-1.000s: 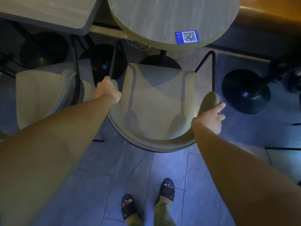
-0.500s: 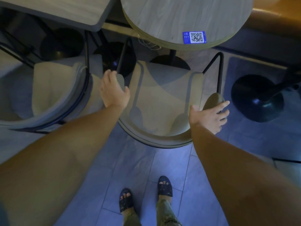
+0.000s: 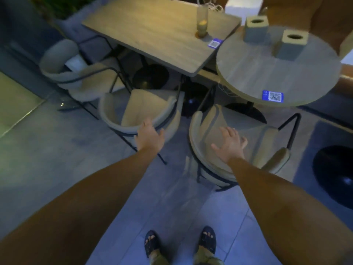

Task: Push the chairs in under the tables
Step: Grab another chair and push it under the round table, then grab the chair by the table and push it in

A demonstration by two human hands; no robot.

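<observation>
Two beige armchairs with black metal frames stand in front of me. The right chair (image 3: 254,142) sits with its front under the round wooden table (image 3: 267,69). The middle chair (image 3: 141,109) stands at the corner of the rectangular table (image 3: 158,33). My left hand (image 3: 149,135) hovers open at the middle chair's curved back rim; whether it touches is unclear. My right hand (image 3: 230,144) is open with spread fingers over the right chair's seat, holding nothing. A third chair (image 3: 76,73) stands at the far left of the rectangular table.
Two grey tissue boxes (image 3: 290,44) stand on the round table, a glass candle holder (image 3: 202,20) on the rectangular one. Black round table bases (image 3: 334,175) sit on the tiled floor. My sandalled feet (image 3: 179,243) are on open floor behind the chairs. An orange bench (image 3: 309,14) runs along the back.
Both hands have let go of the right chair's armrests. My left hand moved over to the middle chair's back, my right hand lifted over the seat. The view pulled back and turned left.
</observation>
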